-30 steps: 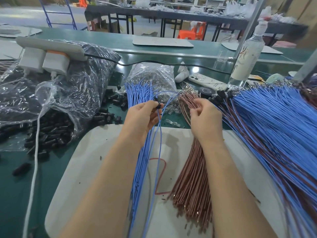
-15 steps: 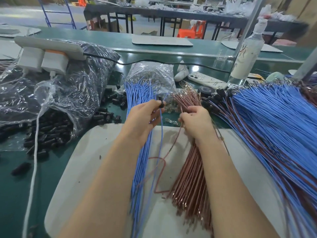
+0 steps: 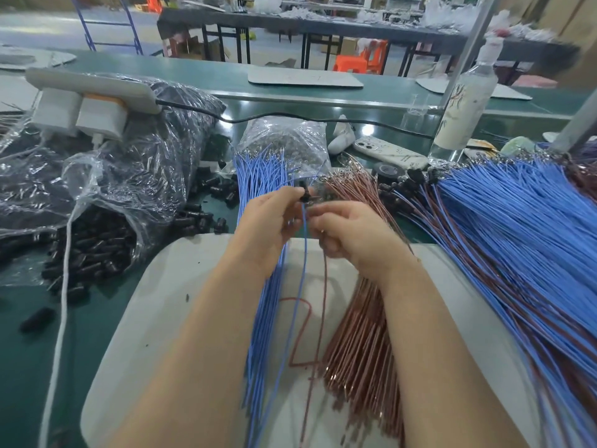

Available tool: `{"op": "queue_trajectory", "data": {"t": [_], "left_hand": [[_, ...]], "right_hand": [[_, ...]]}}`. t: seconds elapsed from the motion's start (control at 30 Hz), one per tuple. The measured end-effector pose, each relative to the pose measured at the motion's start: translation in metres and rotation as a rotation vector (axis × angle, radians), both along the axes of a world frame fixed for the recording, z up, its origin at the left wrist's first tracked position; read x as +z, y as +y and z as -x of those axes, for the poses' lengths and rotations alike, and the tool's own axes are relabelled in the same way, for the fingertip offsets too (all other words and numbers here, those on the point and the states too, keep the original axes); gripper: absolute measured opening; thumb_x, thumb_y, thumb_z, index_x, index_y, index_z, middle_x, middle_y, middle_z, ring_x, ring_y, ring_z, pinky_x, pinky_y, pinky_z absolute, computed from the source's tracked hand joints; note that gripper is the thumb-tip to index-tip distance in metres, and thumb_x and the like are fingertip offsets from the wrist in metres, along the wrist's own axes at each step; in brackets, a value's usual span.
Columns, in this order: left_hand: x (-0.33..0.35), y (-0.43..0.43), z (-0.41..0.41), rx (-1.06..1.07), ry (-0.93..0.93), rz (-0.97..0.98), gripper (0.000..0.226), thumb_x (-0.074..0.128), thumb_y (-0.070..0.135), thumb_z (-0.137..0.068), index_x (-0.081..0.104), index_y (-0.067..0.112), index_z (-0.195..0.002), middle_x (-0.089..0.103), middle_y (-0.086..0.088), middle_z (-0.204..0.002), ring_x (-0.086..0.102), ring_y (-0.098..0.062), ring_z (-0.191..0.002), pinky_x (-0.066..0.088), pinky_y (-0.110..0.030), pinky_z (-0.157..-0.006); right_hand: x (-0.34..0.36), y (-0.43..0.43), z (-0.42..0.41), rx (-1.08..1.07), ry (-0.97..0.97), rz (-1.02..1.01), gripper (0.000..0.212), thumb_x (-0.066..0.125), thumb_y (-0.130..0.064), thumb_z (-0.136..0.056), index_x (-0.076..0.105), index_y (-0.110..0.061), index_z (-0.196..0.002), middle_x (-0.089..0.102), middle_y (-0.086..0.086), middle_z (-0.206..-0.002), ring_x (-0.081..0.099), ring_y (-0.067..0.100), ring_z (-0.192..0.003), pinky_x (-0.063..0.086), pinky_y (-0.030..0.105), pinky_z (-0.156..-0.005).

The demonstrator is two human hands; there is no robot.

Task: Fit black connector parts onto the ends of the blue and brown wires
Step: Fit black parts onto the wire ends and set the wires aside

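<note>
My left hand (image 3: 269, 223) pinches a small black connector (image 3: 303, 194) with one blue wire (image 3: 302, 286) hanging from it. My right hand (image 3: 350, 234) sits right beside it and pinches the end of a single brown wire (image 3: 324, 305), its tip close to the connector. A bundle of loose blue wires (image 3: 258, 176) lies under my left hand and a bundle of brown wires (image 3: 358, 344) under my right. Loose black connectors (image 3: 87, 250) spill from a plastic bag at the left.
A large heap of blue and brown wires with black connectors fitted (image 3: 517, 227) fills the right. A white mat (image 3: 168, 305) lies under my arms. A phone (image 3: 389, 152), tape roll (image 3: 386, 170), bottle (image 3: 466, 101) and power strip (image 3: 90, 88) stand behind.
My right hand has lifted a single brown wire out of the bundle and moved left, up to the connector held by my left hand. My left hand has barely shifted.
</note>
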State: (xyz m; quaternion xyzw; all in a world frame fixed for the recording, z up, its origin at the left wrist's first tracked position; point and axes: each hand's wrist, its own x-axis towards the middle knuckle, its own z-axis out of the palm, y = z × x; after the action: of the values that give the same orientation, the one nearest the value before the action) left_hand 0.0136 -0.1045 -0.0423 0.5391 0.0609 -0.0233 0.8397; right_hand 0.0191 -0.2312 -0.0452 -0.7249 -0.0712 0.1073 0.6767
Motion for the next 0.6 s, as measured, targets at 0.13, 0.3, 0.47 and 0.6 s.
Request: {"op": "queue_trajectory", "data": {"t": [0.13, 0.3, 0.47, 0.6], "left_hand": [[0.004, 0.009, -0.001, 0.124, -0.021, 0.201, 0.016, 0.050, 0.012, -0.092, 0.065, 0.009, -0.088, 0.069, 0.000, -0.087, 0.060, -0.006, -0.072, 0.047, -0.021, -0.074], [0.005, 0.002, 0.005, -0.097, -0.031, 0.082, 0.019, 0.046, 0.012, -0.094, 0.064, 0.012, -0.091, 0.069, 0.001, -0.096, 0.062, -0.009, -0.084, 0.050, -0.027, -0.085], [-0.001, -0.005, 0.011, -0.418, 0.005, -0.125, 0.012, 0.050, 0.007, -0.093, 0.060, 0.012, -0.089, 0.068, -0.010, -0.111, 0.066, -0.019, -0.096, 0.052, -0.032, -0.087], [-0.003, -0.002, 0.013, -0.477, 0.020, -0.204, 0.012, 0.052, 0.007, -0.094, 0.058, 0.014, -0.085, 0.072, -0.006, -0.100, 0.068, -0.011, -0.081, 0.054, -0.022, -0.072]], "right_hand": [[0.015, -0.022, -0.001, 0.008, -0.041, -0.720, 0.020, 0.053, -0.004, -0.079, 0.071, -0.012, -0.086, 0.051, -0.002, -0.063, 0.035, 0.007, -0.045, 0.032, 0.016, -0.040], [0.010, -0.019, -0.005, -0.311, -0.102, -0.627, 0.022, 0.048, -0.001, -0.093, 0.064, -0.016, -0.091, 0.061, -0.001, -0.065, 0.042, 0.006, -0.045, 0.036, 0.015, -0.042], [0.008, -0.022, -0.006, -0.771, -0.159, -0.472, 0.017, 0.046, -0.006, -0.097, 0.055, -0.020, -0.093, 0.062, -0.001, -0.074, 0.055, 0.005, -0.050, 0.045, 0.018, -0.049], [0.010, -0.034, -0.007, -0.880, -0.135, -0.729, 0.012, 0.045, -0.008, -0.098, 0.052, -0.017, -0.094, 0.062, 0.003, -0.080, 0.059, 0.008, -0.054, 0.049, 0.019, -0.055]]}}
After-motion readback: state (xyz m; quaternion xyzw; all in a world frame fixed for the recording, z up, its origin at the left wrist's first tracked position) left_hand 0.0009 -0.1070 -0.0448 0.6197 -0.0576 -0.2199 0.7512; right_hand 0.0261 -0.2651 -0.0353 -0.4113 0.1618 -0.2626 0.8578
